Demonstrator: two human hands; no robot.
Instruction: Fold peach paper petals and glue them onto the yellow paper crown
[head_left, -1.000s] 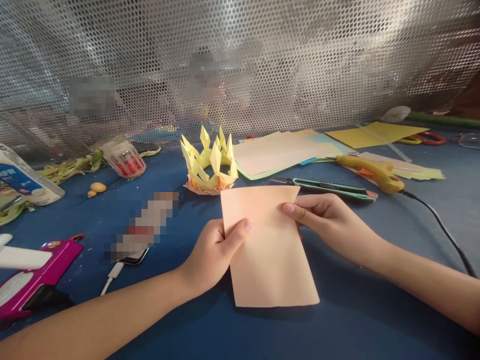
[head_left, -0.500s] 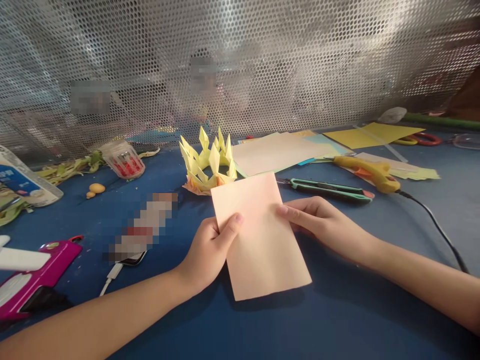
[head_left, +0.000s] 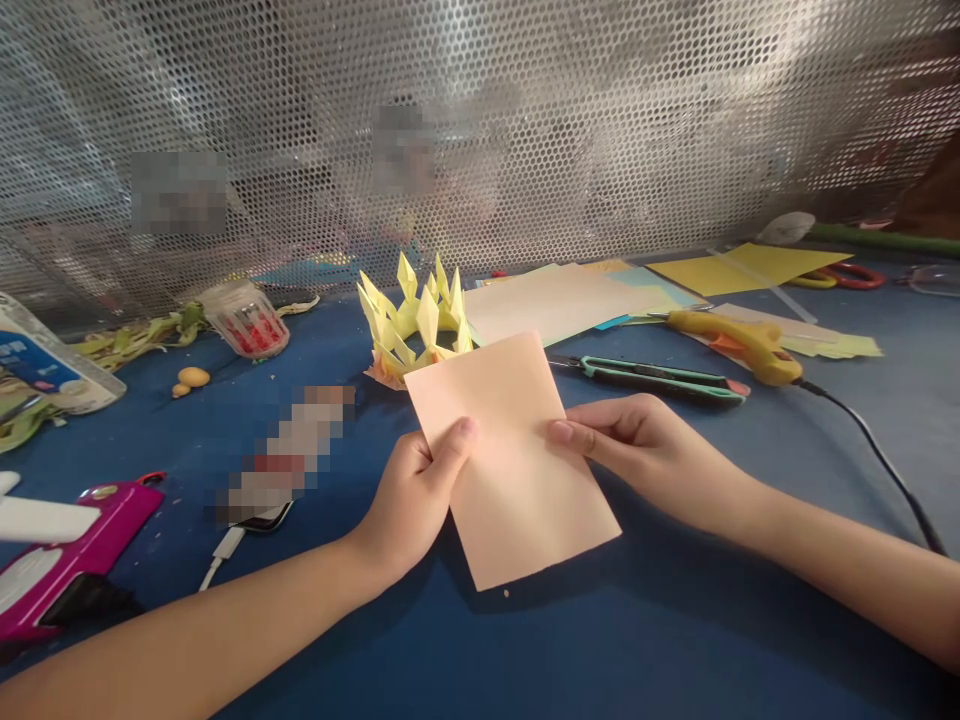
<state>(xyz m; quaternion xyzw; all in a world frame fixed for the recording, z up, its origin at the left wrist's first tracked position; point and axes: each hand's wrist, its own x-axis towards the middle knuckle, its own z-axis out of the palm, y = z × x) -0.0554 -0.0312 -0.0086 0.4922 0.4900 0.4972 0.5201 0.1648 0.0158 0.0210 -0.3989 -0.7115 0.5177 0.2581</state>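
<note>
A pale peach sheet of paper point(head_left: 517, 490) is held up above the blue table, tilted, its lower edge toward me. My left hand point(head_left: 420, 490) is closed on its left edge, thumb on the front and fingers hidden behind. On the right edge, my right hand point(head_left: 637, 445) pinches the paper between thumb and fingers. Just behind the sheet's top left corner stands a yellow folded-paper crown point(head_left: 420, 320) with pointed tips and a pinkish base, partly covered by the sheet. A teal and black utility knife point(head_left: 660, 380) lies beyond my right hand.
Several paper sheets point(head_left: 555, 300) and a yellow sheet point(head_left: 750, 268) lie at the back. A yellow glue gun point(head_left: 735, 345) trails a black cord at right. A phone point(head_left: 270, 518) with a white cable, a magenta tool point(head_left: 97, 550) and a clear jar point(head_left: 247, 318) are at left. Perforated metal point(head_left: 480, 150) closes the back.
The paper has turned slightly counterclockwise and shifted a little up and left, still in both hands. The things on the table have not moved.
</note>
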